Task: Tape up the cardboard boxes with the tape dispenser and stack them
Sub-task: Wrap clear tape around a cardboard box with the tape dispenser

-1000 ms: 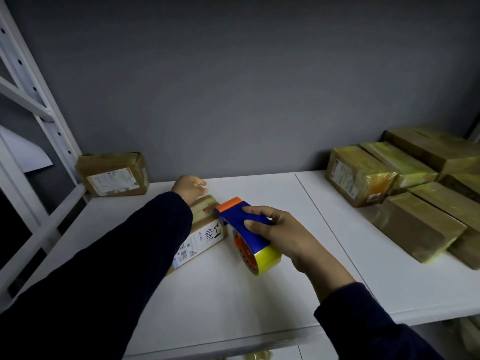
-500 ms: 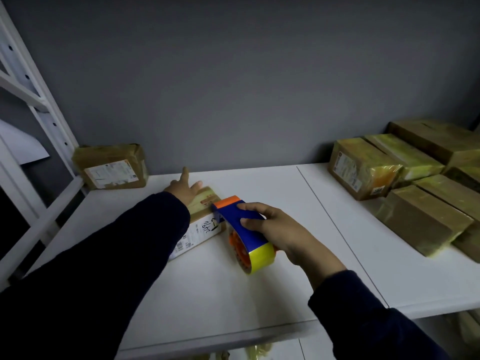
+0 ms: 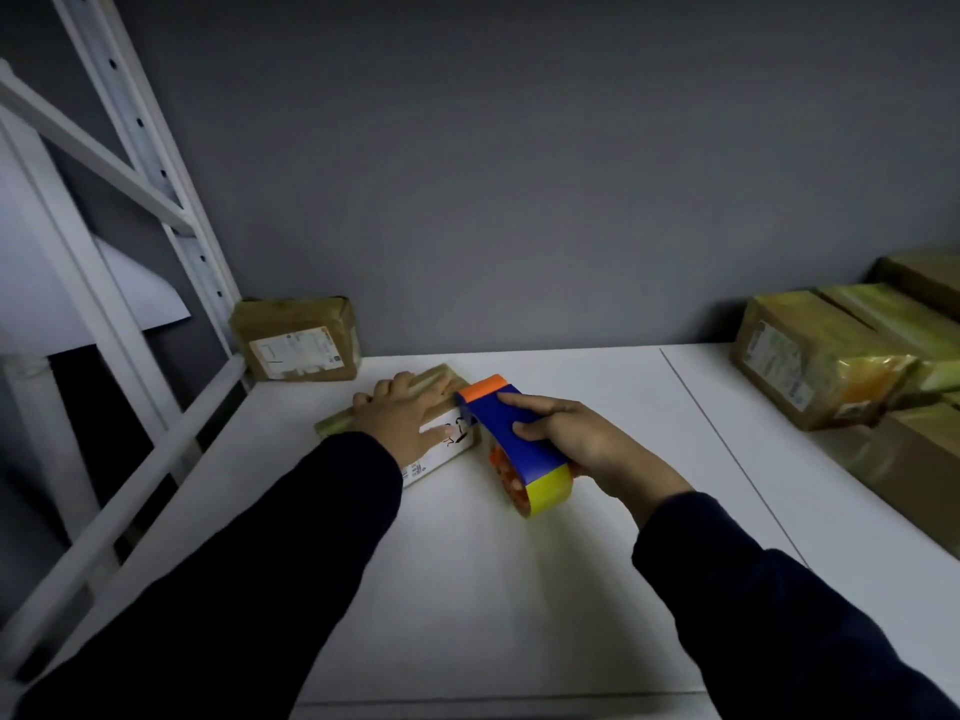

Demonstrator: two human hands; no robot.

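Note:
A small flat cardboard box point(image 3: 439, 379) with a white label lies on the white shelf point(image 3: 467, 589), near the middle. My left hand point(image 3: 402, 415) rests flat on its top, fingers straight, pressing it down. My right hand point(image 3: 582, 439) grips the tape dispenser point(image 3: 511, 439), a blue body with an orange tip and a yellow tape roll. The dispenser's orange tip touches the box's right end.
Another taped box point(image 3: 298, 340) leans against the grey wall at the back left, beside a white rack upright point(image 3: 150, 163). Several taped boxes point(image 3: 810, 356) are piled at the right. A seam point(image 3: 727, 449) runs across the shelf.
My left hand has slid from the box's far end onto its top and now lies flat on it. The dispenser stays at the box's right end. The camera has tilted.

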